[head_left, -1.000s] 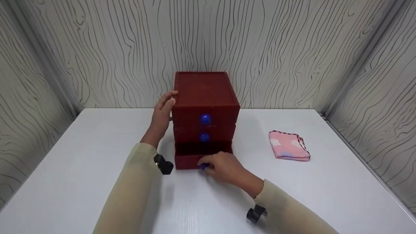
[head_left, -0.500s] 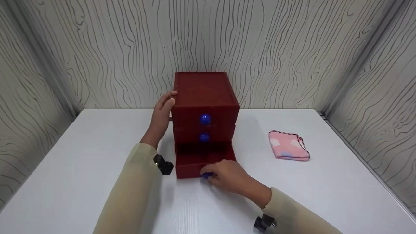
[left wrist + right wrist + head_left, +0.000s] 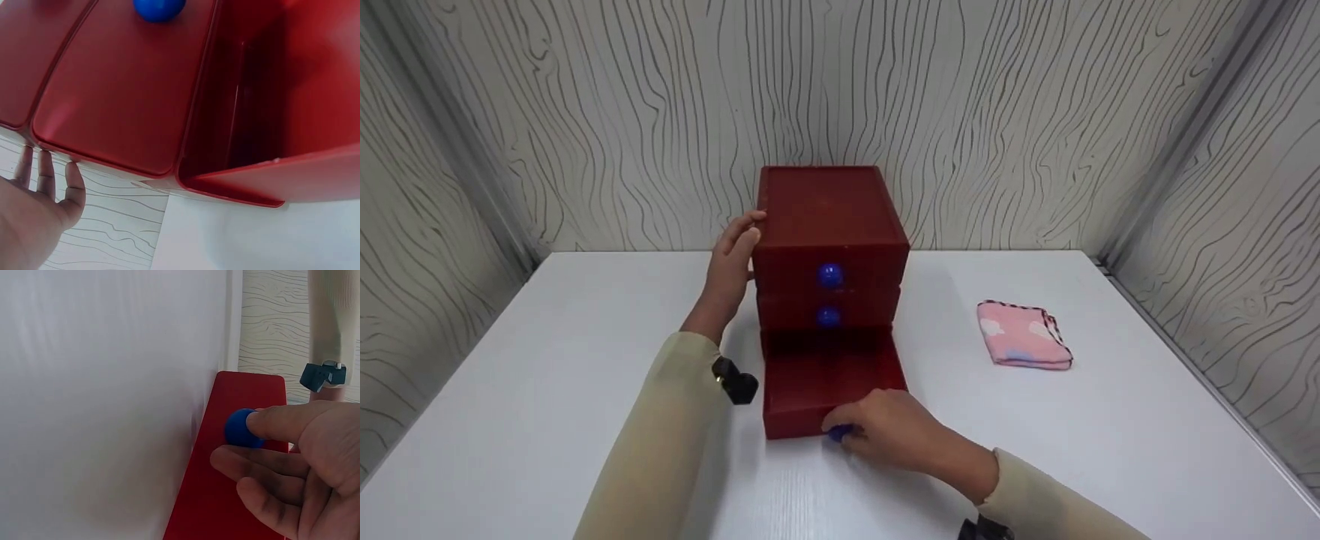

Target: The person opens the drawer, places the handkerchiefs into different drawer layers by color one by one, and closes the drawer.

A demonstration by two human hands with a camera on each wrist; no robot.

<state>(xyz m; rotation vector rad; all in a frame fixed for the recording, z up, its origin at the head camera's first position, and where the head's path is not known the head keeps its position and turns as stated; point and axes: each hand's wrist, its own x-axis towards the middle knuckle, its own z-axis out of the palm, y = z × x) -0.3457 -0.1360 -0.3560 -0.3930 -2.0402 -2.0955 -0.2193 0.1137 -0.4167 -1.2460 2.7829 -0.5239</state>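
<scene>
A dark red drawer cabinet (image 3: 831, 206) with three stacked drawers stands at the back middle of the white table. Its bottom drawer (image 3: 832, 379) is pulled well out, and the part of its inside that shows holds nothing. My right hand (image 3: 892, 427) pinches that drawer's round blue knob (image 3: 241, 429) between thumb and fingers. Against the cabinet's left side, near the top, my left hand (image 3: 729, 262) rests with its fingertips touching the side, as the left wrist view shows too. The two upper drawers are closed, each with a blue knob (image 3: 830, 274).
A folded pink cloth (image 3: 1024, 335) with a dark striped edge lies on the table (image 3: 607, 330) to the right of the cabinet. Wood-grain panels (image 3: 825, 82) rise behind and on both sides.
My right hand has drawn the bottom drawer further out toward me, gripping its knob. The left hand has stayed against the cabinet's side.
</scene>
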